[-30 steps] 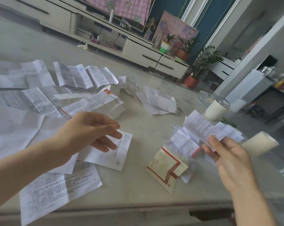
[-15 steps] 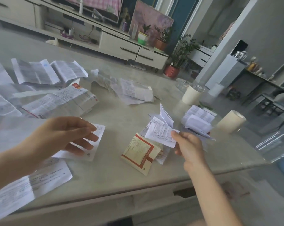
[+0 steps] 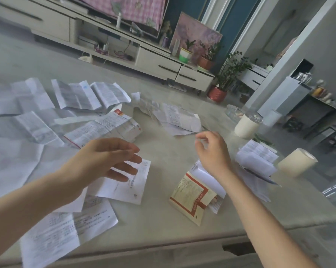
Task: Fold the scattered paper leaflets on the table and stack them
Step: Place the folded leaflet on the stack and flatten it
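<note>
Head view: left hand (image 3: 105,159), fingers loosely spread and empty, hovers over a small white printed leaflet (image 3: 128,188) at centre frame. Right hand (image 3: 213,151), loosely curled and empty, is above the folded leaflet pile (image 3: 192,196) at lower right. Unfolded white leaflets (image 3: 76,95) cover the left. Judged between folds; next, grip the sheet and crease it.
</note>
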`<move>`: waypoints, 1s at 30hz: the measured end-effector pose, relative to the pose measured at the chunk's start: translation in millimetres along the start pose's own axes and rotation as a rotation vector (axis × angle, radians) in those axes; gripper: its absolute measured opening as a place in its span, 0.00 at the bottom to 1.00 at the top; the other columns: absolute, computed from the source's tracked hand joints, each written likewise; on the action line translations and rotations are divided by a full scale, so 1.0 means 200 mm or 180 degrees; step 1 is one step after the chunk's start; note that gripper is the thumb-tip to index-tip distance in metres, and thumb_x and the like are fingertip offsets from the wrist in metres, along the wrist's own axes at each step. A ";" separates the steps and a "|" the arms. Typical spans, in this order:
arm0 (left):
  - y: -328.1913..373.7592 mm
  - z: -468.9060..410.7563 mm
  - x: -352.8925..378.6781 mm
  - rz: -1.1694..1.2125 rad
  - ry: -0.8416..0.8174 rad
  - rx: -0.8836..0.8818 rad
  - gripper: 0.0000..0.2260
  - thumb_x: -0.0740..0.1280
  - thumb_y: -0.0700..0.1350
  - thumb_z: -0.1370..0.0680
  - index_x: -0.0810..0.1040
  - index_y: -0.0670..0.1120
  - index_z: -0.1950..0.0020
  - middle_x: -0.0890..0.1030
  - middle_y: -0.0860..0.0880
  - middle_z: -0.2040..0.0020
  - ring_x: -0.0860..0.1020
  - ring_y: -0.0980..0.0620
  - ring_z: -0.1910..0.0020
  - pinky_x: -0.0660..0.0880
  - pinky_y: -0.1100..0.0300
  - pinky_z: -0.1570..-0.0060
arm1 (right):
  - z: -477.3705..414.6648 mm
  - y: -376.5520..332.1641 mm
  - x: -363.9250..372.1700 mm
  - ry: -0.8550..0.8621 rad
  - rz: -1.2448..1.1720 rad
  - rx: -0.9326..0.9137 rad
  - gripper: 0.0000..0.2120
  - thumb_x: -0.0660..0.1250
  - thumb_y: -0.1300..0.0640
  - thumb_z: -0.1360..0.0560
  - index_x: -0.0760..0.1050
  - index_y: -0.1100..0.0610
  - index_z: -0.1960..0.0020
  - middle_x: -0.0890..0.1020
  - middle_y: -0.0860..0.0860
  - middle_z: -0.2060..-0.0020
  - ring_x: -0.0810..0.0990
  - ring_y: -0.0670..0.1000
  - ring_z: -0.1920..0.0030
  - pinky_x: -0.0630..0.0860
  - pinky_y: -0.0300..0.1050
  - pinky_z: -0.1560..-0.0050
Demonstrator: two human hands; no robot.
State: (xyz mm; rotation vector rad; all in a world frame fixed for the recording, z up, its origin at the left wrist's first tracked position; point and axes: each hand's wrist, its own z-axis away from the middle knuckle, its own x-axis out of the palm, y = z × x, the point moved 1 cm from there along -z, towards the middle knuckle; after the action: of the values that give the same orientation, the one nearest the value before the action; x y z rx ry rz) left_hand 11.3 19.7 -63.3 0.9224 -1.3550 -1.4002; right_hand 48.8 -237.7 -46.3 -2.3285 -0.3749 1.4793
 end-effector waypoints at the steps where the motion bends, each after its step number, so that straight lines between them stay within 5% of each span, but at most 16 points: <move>1: 0.01 0.00 -0.01 -0.0016 0.0036 -0.0013 0.06 0.63 0.37 0.23 0.80 0.42 0.52 0.85 0.46 0.58 0.83 0.49 0.64 0.80 0.60 0.67 | -0.09 -0.01 0.06 -0.0285 0.0293 -0.0174 0.13 0.61 0.62 0.23 0.75 0.61 0.40 0.76 0.56 0.42 0.71 0.55 0.39 0.64 0.42 0.39; 5: 0.02 -0.01 -0.06 0.0040 0.0087 -0.0027 0.07 0.63 0.37 0.23 0.81 0.43 0.53 0.85 0.47 0.58 0.83 0.49 0.62 0.80 0.60 0.65 | -0.40 -0.03 0.29 -0.1196 0.0932 -0.0173 0.19 0.58 0.61 0.24 0.71 0.57 0.33 0.69 0.55 0.32 0.64 0.56 0.31 0.61 0.45 0.32; 10: 0.02 -0.04 -0.11 0.0209 0.0125 -0.0138 0.07 0.63 0.37 0.23 0.81 0.43 0.54 0.85 0.47 0.59 0.83 0.50 0.63 0.79 0.60 0.66 | -0.51 -0.05 0.41 -0.1730 0.1260 0.0006 0.16 0.55 0.59 0.22 0.73 0.62 0.38 0.58 0.56 0.25 0.58 0.55 0.27 0.59 0.43 0.34; 13: 0.02 -0.04 -0.12 0.0279 0.0134 -0.0208 0.07 0.63 0.37 0.23 0.81 0.43 0.53 0.85 0.47 0.58 0.83 0.50 0.63 0.79 0.60 0.65 | -0.51 -0.03 0.45 -0.1663 0.1017 0.0159 0.12 0.56 0.58 0.22 0.75 0.64 0.50 0.72 0.60 0.41 0.72 0.58 0.40 0.66 0.44 0.46; 15: 0.02 -0.03 -0.12 0.0300 0.0144 -0.0222 0.06 0.63 0.37 0.23 0.81 0.43 0.53 0.85 0.47 0.59 0.83 0.51 0.63 0.79 0.61 0.64 | -0.51 -0.01 0.45 -0.1453 0.0956 0.0193 0.11 0.57 0.60 0.23 0.75 0.65 0.48 0.75 0.58 0.43 0.74 0.58 0.43 0.68 0.45 0.47; 19: 0.03 -0.03 -0.11 0.0298 0.0134 -0.0220 0.07 0.63 0.37 0.23 0.81 0.43 0.54 0.85 0.48 0.59 0.83 0.52 0.63 0.79 0.61 0.64 | -0.49 0.01 0.44 -0.1655 0.1390 0.0071 0.13 0.55 0.61 0.23 0.70 0.62 0.41 0.66 0.58 0.32 0.68 0.59 0.34 0.65 0.46 0.39; 25: 0.04 -0.01 -0.11 0.0244 0.0121 -0.0243 0.06 0.64 0.37 0.23 0.81 0.43 0.54 0.85 0.48 0.59 0.83 0.52 0.63 0.79 0.59 0.61 | -0.51 -0.02 0.40 -0.1215 0.1832 -0.0282 0.16 0.56 0.59 0.24 0.69 0.61 0.38 0.67 0.53 0.31 0.62 0.56 0.32 0.59 0.45 0.38; 30: 0.06 -0.01 -0.11 0.0343 0.0167 -0.0267 0.07 0.63 0.37 0.23 0.81 0.43 0.55 0.85 0.48 0.59 0.83 0.52 0.64 0.79 0.57 0.60 | -0.53 -0.01 0.41 -0.1734 0.1977 -0.0148 0.21 0.53 0.56 0.21 0.65 0.55 0.28 0.50 0.51 0.23 0.48 0.53 0.24 0.49 0.47 0.28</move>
State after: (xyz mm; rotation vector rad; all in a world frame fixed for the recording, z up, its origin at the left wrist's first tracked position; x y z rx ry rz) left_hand 20.1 40.4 -53.7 0.8138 -1.2782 -1.3316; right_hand 179.6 -218.6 -70.5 -2.1375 0.2211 2.4233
